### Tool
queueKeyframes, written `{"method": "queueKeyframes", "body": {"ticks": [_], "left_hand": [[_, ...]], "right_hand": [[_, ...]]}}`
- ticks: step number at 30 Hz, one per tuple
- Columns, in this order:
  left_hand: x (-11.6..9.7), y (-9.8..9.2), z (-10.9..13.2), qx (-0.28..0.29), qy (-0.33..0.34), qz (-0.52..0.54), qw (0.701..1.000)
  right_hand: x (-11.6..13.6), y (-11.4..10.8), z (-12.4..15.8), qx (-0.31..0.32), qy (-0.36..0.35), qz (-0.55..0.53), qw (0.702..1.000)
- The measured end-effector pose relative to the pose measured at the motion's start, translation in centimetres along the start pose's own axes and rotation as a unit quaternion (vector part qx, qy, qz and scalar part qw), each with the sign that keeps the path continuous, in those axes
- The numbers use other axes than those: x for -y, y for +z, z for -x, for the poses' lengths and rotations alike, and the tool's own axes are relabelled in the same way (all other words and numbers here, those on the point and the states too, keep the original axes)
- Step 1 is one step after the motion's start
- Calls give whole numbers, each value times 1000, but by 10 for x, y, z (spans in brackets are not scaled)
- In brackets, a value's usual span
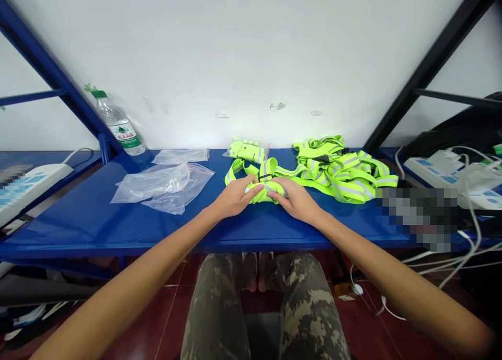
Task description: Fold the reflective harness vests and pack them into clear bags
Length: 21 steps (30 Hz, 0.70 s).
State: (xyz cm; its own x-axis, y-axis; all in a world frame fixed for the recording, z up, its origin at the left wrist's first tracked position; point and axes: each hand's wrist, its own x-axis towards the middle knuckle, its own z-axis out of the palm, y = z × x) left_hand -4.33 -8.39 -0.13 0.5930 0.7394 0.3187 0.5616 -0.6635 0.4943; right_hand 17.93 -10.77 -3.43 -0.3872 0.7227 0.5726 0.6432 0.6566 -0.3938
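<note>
My left hand and my right hand press together on a folded bundle of neon yellow reflective webbing, gripping it from both sides on the blue metal shelf. Its silver stripes show between my fingers, and a loop of it rises behind my hands. A tangled pile of the same reflective straps lies to the right, joined to the bundle by a loose band. Behind my hands sits a neon yellow folded piece in a clear bag. Clear plastic bags lie to the left of my left hand.
A plastic water bottle lies tilted at the back left against a white wall. Power strips with white cables sit on lower side shelves. A pixelated patch covers the shelf's right part. My camouflage-patterned legs show beneath the shelf edge.
</note>
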Motion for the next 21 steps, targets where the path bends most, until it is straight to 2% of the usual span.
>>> {"method": "queueKeyframes", "body": {"ticks": [4, 7, 9, 12, 17, 21], "left_hand": [[-6, 10, 6, -78, -34, -64, 994], [-11, 16, 14, -176, -81, -177, 965], [-12, 17, 19, -205, -116, -206, 950], [-9, 16, 19, -194, -145, -151, 958], [-1, 16, 6, -192, -126, -69, 971], [-1, 19, -1, -176, -140, -54, 973]], "right_hand": [[-3, -1, -7, 20, 18, -48, 998], [-2, -2, -9, 21, 30, -66, 997], [-1, -1, -10, 20, 38, -72, 996], [0, 0, -10, 23, 57, -77, 995], [0, 2, -12, 34, 113, -78, 990], [-3, 6, -13, 37, 126, -21, 991]]}}
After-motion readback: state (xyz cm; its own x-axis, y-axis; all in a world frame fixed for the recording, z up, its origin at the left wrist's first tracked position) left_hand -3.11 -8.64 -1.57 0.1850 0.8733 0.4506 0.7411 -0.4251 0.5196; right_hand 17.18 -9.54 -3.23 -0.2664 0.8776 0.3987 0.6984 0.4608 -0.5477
